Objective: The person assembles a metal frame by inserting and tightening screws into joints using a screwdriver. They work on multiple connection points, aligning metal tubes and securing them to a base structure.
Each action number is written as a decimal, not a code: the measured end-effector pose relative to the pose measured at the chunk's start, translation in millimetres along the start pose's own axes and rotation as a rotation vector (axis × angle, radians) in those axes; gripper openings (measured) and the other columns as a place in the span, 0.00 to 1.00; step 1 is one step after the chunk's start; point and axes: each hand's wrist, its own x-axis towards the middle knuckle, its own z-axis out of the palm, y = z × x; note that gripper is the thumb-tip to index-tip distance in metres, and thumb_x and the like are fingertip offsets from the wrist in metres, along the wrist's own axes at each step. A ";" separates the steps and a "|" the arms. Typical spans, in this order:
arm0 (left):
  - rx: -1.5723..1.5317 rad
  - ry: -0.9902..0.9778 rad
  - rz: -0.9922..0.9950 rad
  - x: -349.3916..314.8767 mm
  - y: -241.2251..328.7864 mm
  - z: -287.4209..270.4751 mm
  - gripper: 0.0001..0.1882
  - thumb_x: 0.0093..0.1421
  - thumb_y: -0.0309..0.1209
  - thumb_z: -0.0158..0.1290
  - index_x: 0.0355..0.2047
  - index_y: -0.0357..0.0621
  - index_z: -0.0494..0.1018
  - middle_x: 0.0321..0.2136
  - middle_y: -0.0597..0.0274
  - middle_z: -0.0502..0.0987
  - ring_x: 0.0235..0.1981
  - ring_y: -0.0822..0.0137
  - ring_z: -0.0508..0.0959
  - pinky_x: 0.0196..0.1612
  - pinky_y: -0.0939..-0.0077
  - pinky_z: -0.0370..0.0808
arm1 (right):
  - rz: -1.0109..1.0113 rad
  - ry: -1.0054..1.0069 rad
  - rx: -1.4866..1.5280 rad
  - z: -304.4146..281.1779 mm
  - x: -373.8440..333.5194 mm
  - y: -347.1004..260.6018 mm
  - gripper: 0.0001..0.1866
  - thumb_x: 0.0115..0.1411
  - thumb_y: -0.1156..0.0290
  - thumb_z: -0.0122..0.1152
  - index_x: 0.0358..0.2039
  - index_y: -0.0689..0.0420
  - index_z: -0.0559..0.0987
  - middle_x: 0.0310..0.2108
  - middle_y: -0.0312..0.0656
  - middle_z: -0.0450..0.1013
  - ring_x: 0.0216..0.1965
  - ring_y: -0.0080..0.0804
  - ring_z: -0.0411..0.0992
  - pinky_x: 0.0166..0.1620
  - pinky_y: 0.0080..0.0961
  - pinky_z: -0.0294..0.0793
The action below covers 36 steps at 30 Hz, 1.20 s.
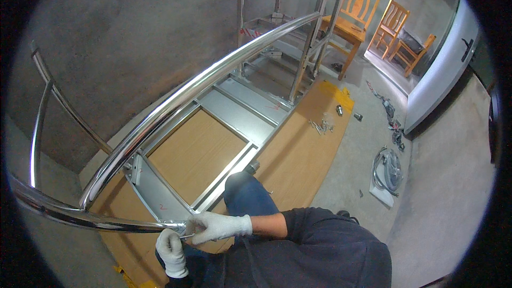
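A curved chrome tube [128,224] ends at the front corner of a silver metal frame [160,197], and both my gloved hands are at that end. My left hand [172,253], in a white knit glove, is closed with its fingers curled. A thin metal rod [187,236] sticks out from it toward the other hand; whether it is a bolt or a key I cannot tell. Against the tube's end my right hand [218,226], gloved too, has its fingers pressed together. What they grip is hidden. A long chrome rail [202,80] runs above the frame.
The frame lies on wood-coloured board [298,154], where several bolts [321,127] and a small metal fitting [339,110] rest. Behind stands an upright metal frame [309,48], beside wooden chairs [352,26]. A coiled hose in plastic [388,170] lies right, near the white door [442,69].
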 end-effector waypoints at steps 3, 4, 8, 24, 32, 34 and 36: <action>-0.049 0.000 -0.013 0.8 0.6 1.2 0.16 0.57 0.36 0.47 0.18 0.37 0.65 0.15 0.59 0.64 0.18 0.64 0.66 0.24 0.72 0.62 | 0.154 -0.057 0.077 -6.5 -7.0 -8.3 0.19 0.57 0.58 0.57 0.37 0.63 0.74 0.23 0.32 0.69 0.20 0.14 0.63 0.20 0.13 0.60; -0.057 -0.003 -0.016 0.9 0.6 1.0 0.16 0.56 0.36 0.47 0.18 0.37 0.64 0.15 0.59 0.64 0.18 0.64 0.66 0.24 0.72 0.62 | 0.201 -0.083 0.237 -5.2 -6.8 -3.7 0.19 0.57 0.58 0.56 0.37 0.63 0.74 0.22 0.32 0.69 0.20 0.14 0.62 0.20 0.13 0.60; -0.037 -0.022 0.003 2.9 4.4 -0.3 0.17 0.57 0.38 0.47 0.18 0.37 0.64 0.15 0.58 0.64 0.18 0.63 0.66 0.23 0.71 0.62 | 0.336 -0.198 0.543 -7.0 -6.3 13.6 0.18 0.60 0.57 0.53 0.37 0.62 0.74 0.22 0.31 0.67 0.20 0.14 0.62 0.20 0.12 0.59; -0.027 0.005 0.009 0.8 -3.4 5.4 0.18 0.58 0.40 0.47 0.18 0.38 0.65 0.14 0.59 0.64 0.18 0.66 0.65 0.23 0.71 0.61 | -0.032 0.081 0.109 13.5 -0.8 47.6 0.22 0.59 0.52 0.53 0.38 0.61 0.74 0.20 0.29 0.66 0.19 0.13 0.60 0.20 0.13 0.59; -0.010 0.016 0.008 0.0 -11.7 1.9 0.17 0.58 0.38 0.47 0.19 0.38 0.66 0.15 0.59 0.66 0.18 0.65 0.67 0.24 0.71 0.63 | 0.402 -0.237 0.494 -9.1 -2.6 35.6 0.22 0.58 0.55 0.56 0.42 0.62 0.73 0.26 0.33 0.71 0.23 0.14 0.65 0.23 0.12 0.64; -0.010 0.012 0.011 0.4 -12.8 1.5 0.16 0.58 0.38 0.47 0.20 0.38 0.66 0.16 0.59 0.67 0.19 0.65 0.67 0.24 0.71 0.63 | 0.177 -0.105 0.203 -3.4 -4.4 32.5 0.24 0.58 0.51 0.55 0.41 0.62 0.73 0.24 0.32 0.69 0.21 0.12 0.63 0.21 0.11 0.60; -0.020 0.000 -0.014 1.5 -6.8 1.0 0.16 0.58 0.37 0.47 0.20 0.38 0.66 0.16 0.59 0.67 0.19 0.65 0.68 0.25 0.71 0.64 | 0.114 -0.002 0.001 -3.4 -6.5 15.4 0.25 0.58 0.49 0.55 0.41 0.62 0.73 0.24 0.31 0.68 0.21 0.11 0.62 0.19 0.11 0.58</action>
